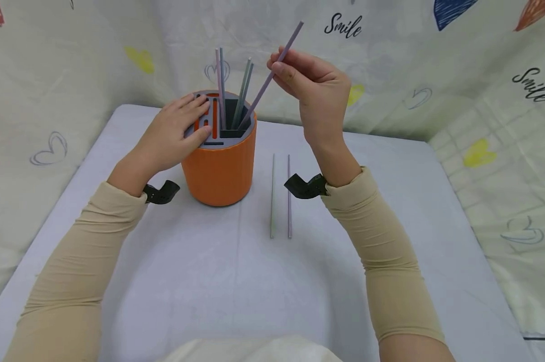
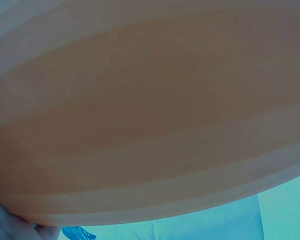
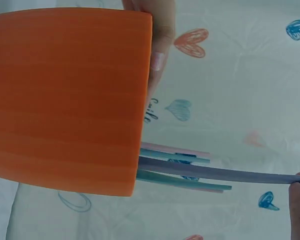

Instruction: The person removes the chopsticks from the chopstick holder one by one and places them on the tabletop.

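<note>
My right hand (image 1: 320, 85) pinches a purple straw (image 1: 265, 83) between thumb and fingertips. The straw slants, its lower end inside the dark square opening of a round orange holder (image 1: 219, 173) with a grey slotted top. Several pink, blue and green straws (image 1: 242, 95) stand in that same opening. Across the left part of the slotted top rests my left hand (image 1: 177, 123), its fingers extended and thumb near the front rim. The right wrist view shows the held purple straw (image 3: 215, 173) beside the others, thumb at its far end. In the left wrist view the holder's wall (image 2: 150, 110) fills most of the picture.
Right of the holder, a green straw (image 1: 272, 196) and another purple straw (image 1: 289, 211) lie side by side on the white table (image 1: 236, 281). Behind the table hangs a pale cloth (image 1: 390, 65) printed with hearts and words.
</note>
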Available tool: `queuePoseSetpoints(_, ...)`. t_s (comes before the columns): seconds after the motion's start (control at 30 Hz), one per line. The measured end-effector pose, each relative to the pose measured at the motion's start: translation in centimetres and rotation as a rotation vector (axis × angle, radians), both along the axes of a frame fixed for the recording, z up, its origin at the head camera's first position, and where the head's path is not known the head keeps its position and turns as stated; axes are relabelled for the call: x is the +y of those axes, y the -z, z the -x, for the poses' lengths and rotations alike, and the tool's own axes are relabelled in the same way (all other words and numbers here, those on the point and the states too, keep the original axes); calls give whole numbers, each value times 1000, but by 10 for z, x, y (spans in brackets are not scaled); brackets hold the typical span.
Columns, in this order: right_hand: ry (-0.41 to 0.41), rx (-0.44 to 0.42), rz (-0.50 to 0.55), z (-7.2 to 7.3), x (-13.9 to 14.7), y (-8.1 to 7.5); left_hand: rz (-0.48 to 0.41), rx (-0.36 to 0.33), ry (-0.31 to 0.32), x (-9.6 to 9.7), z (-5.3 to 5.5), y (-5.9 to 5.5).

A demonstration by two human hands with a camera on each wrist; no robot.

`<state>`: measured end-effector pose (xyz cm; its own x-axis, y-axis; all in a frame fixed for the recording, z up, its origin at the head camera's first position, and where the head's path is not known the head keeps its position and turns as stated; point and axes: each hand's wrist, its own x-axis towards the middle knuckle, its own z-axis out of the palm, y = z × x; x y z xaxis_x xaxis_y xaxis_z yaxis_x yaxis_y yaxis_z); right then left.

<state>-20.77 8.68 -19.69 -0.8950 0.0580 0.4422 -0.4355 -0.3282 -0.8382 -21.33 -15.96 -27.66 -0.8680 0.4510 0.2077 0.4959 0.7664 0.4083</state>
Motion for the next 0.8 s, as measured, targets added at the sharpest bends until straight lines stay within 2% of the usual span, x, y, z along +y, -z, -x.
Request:
queuePoseSetpoints(0.3, 61, 108, 63, -14, 15, -21, -5, -5, -6, 0, -2, 1)
queuePoseSetpoints(0.47, 81, 75, 197, -20, 30, -37, 3, -17, -23, 1, -3, 0)
queuePoseSetpoints(0.6, 74, 54, 271, -22, 41, -41, 4, -14, -21, 1, -3, -1)
queuePoseSetpoints(0.8, 71, -11, 181, -13, 60, -36, 2, -7, -12, 3, -3, -2)
